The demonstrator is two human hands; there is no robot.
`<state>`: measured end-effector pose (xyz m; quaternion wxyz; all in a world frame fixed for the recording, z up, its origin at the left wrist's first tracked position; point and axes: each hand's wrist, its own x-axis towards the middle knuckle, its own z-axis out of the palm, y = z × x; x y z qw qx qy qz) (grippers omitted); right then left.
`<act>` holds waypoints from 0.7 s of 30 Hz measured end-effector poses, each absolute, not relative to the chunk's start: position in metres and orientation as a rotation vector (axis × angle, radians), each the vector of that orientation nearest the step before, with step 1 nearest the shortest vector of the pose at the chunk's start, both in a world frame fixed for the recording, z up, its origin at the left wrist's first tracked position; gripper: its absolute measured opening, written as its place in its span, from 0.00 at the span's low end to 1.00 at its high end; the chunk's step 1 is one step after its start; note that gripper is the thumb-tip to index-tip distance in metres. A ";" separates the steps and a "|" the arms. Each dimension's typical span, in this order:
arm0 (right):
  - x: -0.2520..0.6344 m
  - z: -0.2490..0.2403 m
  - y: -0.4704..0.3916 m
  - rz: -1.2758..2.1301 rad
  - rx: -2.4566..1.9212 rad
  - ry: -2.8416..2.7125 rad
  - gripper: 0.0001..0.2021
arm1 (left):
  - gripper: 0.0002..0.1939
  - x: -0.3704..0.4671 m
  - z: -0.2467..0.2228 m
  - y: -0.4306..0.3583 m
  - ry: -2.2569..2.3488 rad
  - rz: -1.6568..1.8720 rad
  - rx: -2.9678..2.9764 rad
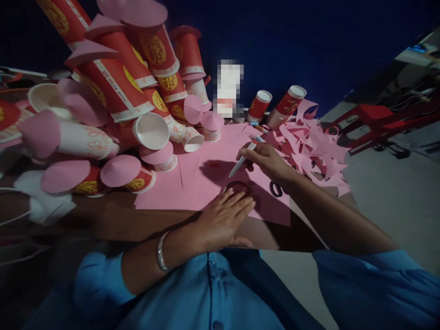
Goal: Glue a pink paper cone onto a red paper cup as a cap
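Pink paper sheets (168, 190) lie on the table before me. My left hand (228, 211), with a silver bangle (161, 252) at the wrist, presses flat with fingers stretched over a round, dark-rimmed object (244, 185) on the paper. Most of that object is hidden under the fingers. Gripped in my right hand (259, 158) is a white pen (237, 168), its tip pointing down close to the object's far left rim. Whether the tip touches the paper I cannot tell. Dark scissor handles (276, 189) show partly beneath my right forearm.
Red and white paper cups (113, 89) with pink paper cones are piled high at the left. Pink paper scraps (312, 146) heap up at the right. Two red cups (259, 105) stand at the back. A red stool (369, 114) is beyond the table's right edge.
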<state>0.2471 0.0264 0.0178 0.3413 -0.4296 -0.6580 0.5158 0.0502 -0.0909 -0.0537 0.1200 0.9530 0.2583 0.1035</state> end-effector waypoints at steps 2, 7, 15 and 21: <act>0.238 0.014 0.032 1.403 -1.086 -1.780 0.26 | 0.51 0.051 -0.055 -0.091 0.749 0.324 2.794; 0.226 0.007 0.033 1.480 -1.018 -1.955 0.26 | 0.50 0.051 -0.056 -0.092 0.760 0.353 2.782; 0.220 0.006 0.036 1.451 -0.978 -2.170 0.23 | 0.50 0.051 -0.052 -0.091 0.770 0.344 2.785; 0.216 0.007 0.042 1.437 -0.936 -2.273 0.24 | 0.50 0.051 -0.050 -0.092 0.795 0.341 2.753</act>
